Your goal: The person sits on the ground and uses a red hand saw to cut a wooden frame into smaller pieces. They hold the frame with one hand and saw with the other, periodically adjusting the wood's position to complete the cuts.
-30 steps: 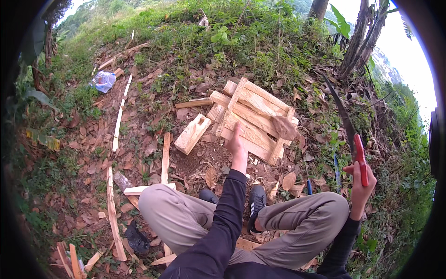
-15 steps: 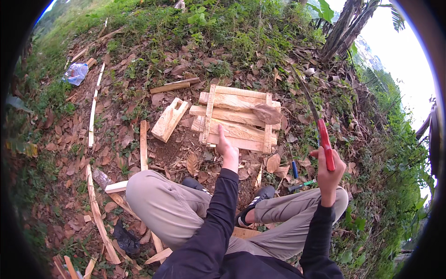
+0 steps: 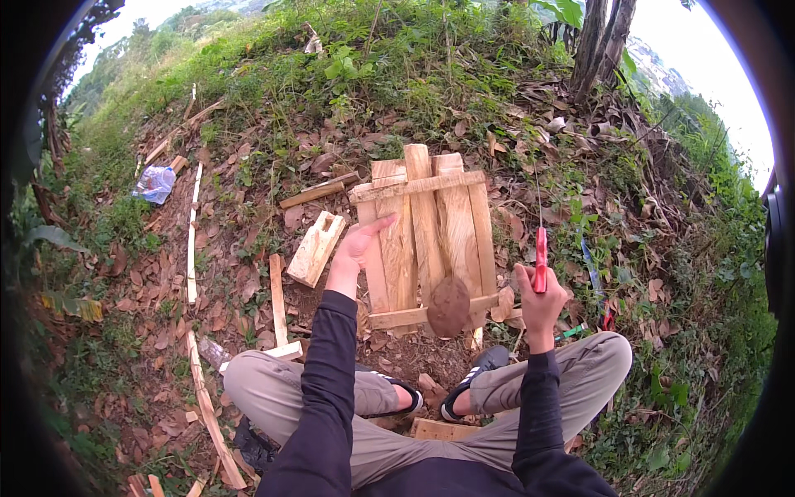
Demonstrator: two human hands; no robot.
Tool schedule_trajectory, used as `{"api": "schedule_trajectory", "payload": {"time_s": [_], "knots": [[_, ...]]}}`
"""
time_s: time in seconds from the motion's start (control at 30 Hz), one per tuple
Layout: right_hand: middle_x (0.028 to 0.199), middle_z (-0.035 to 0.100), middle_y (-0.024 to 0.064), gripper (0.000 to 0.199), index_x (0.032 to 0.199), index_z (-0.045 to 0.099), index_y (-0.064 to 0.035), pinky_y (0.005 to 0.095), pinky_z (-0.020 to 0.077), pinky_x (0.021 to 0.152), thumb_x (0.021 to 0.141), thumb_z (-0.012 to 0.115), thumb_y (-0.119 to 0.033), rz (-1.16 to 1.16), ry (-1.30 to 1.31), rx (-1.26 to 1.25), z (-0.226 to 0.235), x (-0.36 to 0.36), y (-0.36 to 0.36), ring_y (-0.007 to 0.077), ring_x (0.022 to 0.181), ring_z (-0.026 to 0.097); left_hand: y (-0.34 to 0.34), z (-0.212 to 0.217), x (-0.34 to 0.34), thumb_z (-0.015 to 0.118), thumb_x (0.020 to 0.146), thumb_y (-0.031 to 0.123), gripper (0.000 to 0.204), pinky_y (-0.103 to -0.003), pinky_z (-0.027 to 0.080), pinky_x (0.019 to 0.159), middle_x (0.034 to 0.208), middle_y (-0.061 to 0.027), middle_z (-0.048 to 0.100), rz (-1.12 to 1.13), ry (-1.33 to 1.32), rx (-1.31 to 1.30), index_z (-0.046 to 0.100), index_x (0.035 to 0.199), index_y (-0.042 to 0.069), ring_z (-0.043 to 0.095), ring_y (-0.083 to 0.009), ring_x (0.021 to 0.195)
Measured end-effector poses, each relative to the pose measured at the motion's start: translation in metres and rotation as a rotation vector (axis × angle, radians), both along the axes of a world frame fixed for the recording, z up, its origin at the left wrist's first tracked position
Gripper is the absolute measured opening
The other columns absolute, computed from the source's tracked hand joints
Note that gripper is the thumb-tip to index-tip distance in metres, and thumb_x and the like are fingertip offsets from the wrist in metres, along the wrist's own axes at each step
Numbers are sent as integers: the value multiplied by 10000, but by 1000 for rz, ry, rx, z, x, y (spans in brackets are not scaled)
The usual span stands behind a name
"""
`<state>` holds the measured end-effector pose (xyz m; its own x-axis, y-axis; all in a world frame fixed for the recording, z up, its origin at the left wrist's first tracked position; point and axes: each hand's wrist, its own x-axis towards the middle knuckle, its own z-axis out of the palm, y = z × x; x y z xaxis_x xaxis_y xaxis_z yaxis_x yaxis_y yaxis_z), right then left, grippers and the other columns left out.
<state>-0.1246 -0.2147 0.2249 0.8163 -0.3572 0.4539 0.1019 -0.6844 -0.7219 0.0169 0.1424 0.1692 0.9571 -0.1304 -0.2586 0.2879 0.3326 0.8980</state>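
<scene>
far to the left a crumpled blue-white plastic bag (image 3: 154, 183) lies among dead leaves, with a long thin wooden strip (image 3: 192, 232) running down the slope beside it and a shorter slat (image 3: 277, 287) nearer the person's knee. next comes a pale notched wood block (image 3: 315, 248), lying loose just left of the work. the left hand (image 3: 359, 243) rests flat on the left edge of the slatted wooden panel (image 3: 426, 236), fingers spread and pressing on the boards rather than closed around anything — it looks like a steadying hold. the panel lies on the bare earth in front of the crossed legs, its upright boards joined by a crosspiece at top and bottom, and a rounded brown stone (image 3: 449, 306) sits on its lower crosspiece. to the right, the right hand (image 3: 538, 302) is clamped around the red handle of a long-bladed knife (image 3: 540, 248), blade pointing up and away, clear of the wood. judging by this, the step in hand is bracing the panel before a cut — the next move would call for bringing the blade down to the boards while keeping the left fingers out of its path.
</scene>
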Motion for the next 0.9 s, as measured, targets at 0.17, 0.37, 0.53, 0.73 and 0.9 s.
{"api": "schedule_trajectory", "payload": {"time_s": [0.17, 0.37, 0.53, 0.73, 0.9], "knots": [[751, 623, -7, 366, 1017, 689, 54, 267, 493, 621, 875, 860, -237, 99, -46, 344, -39, 23, 19, 88, 657, 576, -24, 46, -4, 841, 860, 288, 541, -336, 545, 939, 1245, -100, 711, -255, -46, 119, 681, 1276, -19, 697, -179, 1087], [744, 448, -105, 404, 753, 456, -145, 217, 337, 568, 871, 830, -50, 181, 8, 914, -59, 7, 71, 19, 635, 395, -5, 34, 62, 858, 784, 472, 804, -360, 476, 1049, 1332, -154, 661, -463, 54, 487, 618, 1350, -45, 636, -220, 1216], [740, 505, -68, 386, 818, 465, -145, 226, 396, 533, 861, 837, -51, 21, 101, 1145, -68, -27, 146, 46, 581, 470, -18, 57, 122, 908, 516, 734, 1308, -386, 387, 1144, 1461, -256, 544, -676, -28, 1048, 513, 1413, -133, 537, -293, 1360], [786, 545, -29, 348, 824, 460, -128, 264, 510, 595, 899, 788, -35, -136, 140, 1333, -89, -26, 191, 87, 635, 560, -62, 39, 133, 884, 681, 618, 782, -354, 453, 1025, 1103, -123, 743, -830, -170, 1024, 759, 1129, -10, 671, -223, 1073], [810, 553, -29, 347, 823, 461, -123, 274, 532, 635, 900, 788, -36, -228, 111, 1405, -105, -22, 202, 89, 707, 583, -68, -2, 143, 871, 675, 650, 834, -365, 483, 987, 1132, -144, 739, -772, -301, 1110, 740, 1155, -19, 687, -234, 1063]]}}
